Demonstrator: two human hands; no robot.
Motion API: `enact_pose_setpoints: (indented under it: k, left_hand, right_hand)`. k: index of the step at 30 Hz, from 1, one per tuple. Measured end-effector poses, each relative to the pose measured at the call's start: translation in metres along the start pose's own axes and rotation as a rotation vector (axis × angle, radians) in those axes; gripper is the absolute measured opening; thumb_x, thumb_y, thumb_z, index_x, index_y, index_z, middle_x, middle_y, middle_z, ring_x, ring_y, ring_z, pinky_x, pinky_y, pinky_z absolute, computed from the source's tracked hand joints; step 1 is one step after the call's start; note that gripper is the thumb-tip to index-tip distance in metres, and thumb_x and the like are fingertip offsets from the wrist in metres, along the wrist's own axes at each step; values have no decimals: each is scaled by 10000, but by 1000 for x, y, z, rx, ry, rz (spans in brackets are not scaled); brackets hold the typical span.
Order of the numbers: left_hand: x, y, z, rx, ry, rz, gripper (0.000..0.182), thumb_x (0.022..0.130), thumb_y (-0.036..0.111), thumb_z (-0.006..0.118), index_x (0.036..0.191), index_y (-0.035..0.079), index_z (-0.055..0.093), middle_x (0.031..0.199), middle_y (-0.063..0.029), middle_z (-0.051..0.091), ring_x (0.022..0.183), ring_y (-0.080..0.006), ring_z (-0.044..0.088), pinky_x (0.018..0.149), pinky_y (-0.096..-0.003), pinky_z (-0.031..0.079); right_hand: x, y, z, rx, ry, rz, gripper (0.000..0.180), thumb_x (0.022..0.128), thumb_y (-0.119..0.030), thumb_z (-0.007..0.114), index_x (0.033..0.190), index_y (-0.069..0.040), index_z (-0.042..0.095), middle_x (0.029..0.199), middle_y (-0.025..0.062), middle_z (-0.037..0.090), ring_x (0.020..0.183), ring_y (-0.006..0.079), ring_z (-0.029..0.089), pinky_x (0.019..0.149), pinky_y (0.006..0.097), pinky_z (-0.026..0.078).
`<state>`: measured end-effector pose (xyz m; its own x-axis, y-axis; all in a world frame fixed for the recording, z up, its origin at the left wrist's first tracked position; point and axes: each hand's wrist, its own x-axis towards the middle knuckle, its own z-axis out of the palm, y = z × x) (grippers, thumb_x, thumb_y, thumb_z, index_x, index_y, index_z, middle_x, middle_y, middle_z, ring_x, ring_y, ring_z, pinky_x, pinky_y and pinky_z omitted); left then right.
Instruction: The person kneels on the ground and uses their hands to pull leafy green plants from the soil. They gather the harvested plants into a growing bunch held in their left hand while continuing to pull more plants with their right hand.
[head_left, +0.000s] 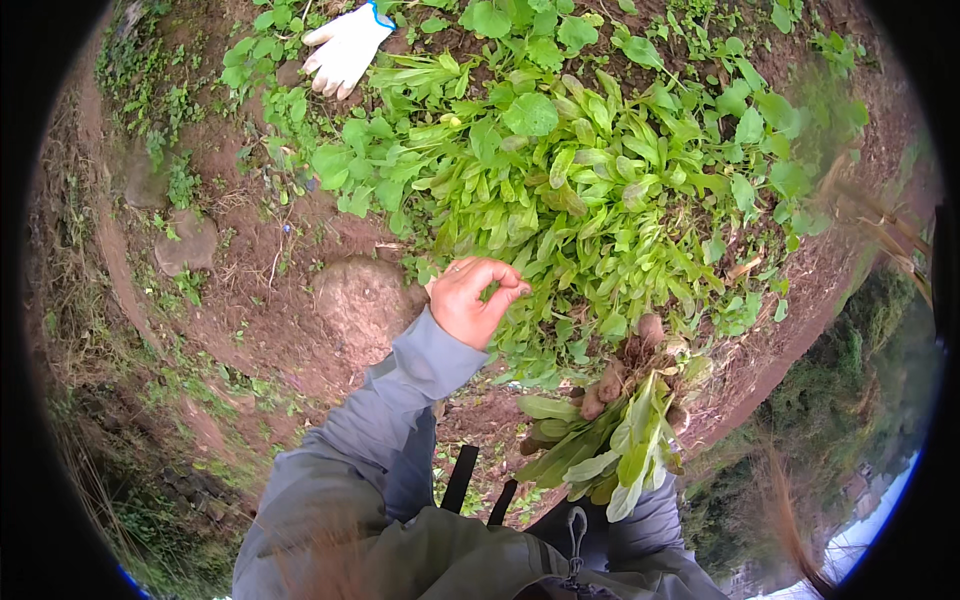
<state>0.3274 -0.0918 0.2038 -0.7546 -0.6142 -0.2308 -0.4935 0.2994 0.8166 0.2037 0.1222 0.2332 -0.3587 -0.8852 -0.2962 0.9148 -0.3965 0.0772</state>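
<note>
My bare left hand (469, 298) is just above the near left edge of a dense patch of leafy greens (592, 172). Its thumb and index fingertip meet in a pinch; a dark speck shows there, too small to name. In a soil-stained glove, my right hand (613, 381) grips a bunch of long-leaved greens (630, 442) near my knees. The leaves hang towards me, and much of that hand is hidden behind the bunch and soil. Ahead on the left, a white knit glove (349, 49) with a blue cuff edge lies on the plants.
A large stone (367, 304) sits in the soil left of my left hand, with a smaller stone (186, 241) farther left. Broad-leaved seedlings (750, 124) ring the patch. Dry stalks (885, 217) stick in from the right. Beyond the plot's right edge is a bushy slope (825, 375).
</note>
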Motion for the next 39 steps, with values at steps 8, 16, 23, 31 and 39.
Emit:
enact_pose_setpoints:
  k: [8,16,23,31,39]
  left_hand:
    - [61,-41,27,208,81,63,485,949,372,643,1278,19,598,1346,-207,535,1224,-397,492,1039,-453,407]
    - [170,-5,99,366,229,466,424,839,163,728,1240,90,612,1236,-145,543,1134,-329,531,971,-433,447]
    - [176,0,111,892,-357,2,610,827,501,692,1356,218,579,1499,-160,409,1426,-361,314,1127,-592,280]
    - [67,-17,167,967,-445,190,571,789,385,731,1271,103,610,1567,-132,317,1487,-344,205,1113,-741,107]
    - [23,-8,171,844,-530,138,646,800,317,712,1388,137,512,1558,-123,343,1484,-340,226,1109,-752,79]
  right_hand:
    - [-2,12,-16,164,238,126,441,931,-344,681,1341,-282,534,1422,107,422,984,441,627,748,588,584]
    - [-19,-1,-33,192,17,-145,795,823,-157,800,1478,-378,408,1327,77,380,1018,470,610,797,620,577]
    - [-25,1,-31,166,119,-215,851,771,-295,835,1471,-156,371,1218,145,469,1003,450,626,838,584,571]
    - [-48,-10,-41,167,169,-78,881,723,-456,817,1385,-41,410,1193,247,564,1054,437,609,892,534,553]
    - [-36,-18,-38,88,155,-167,927,716,-611,769,1366,-32,448,1132,247,596,1042,422,620,886,518,543]
